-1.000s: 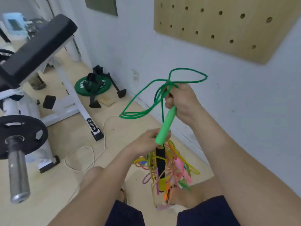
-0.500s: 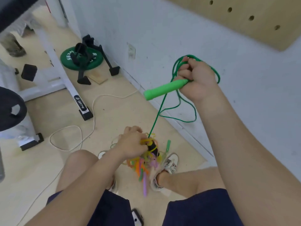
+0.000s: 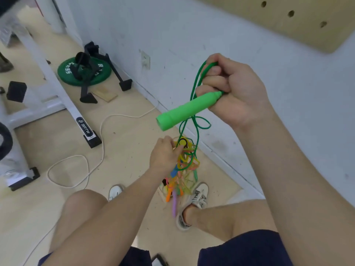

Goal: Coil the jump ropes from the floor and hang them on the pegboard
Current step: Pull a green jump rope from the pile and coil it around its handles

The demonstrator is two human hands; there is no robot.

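You hold jump ropes in both hands, apart, close to the wall (image 3: 192, 35).

Your right hand (image 3: 236, 89) is clenched on one green handle (image 3: 187, 110) and several loops of green rope (image 3: 196, 83), raised nearest the wall. Your left hand (image 3: 165, 154), lower and farther from the wall, grips the top of one tangle of coloured ropes (image 3: 184, 169) that hangs toward the floor (image 3: 124, 146); you cannot count its ropes. The pegboard (image 3: 288, 20) is mounted on the wall above your right hand. One green weight plate (image 3: 103, 69) lies at the wall's foot, and one white cable (image 3: 103, 146) trails out from it.
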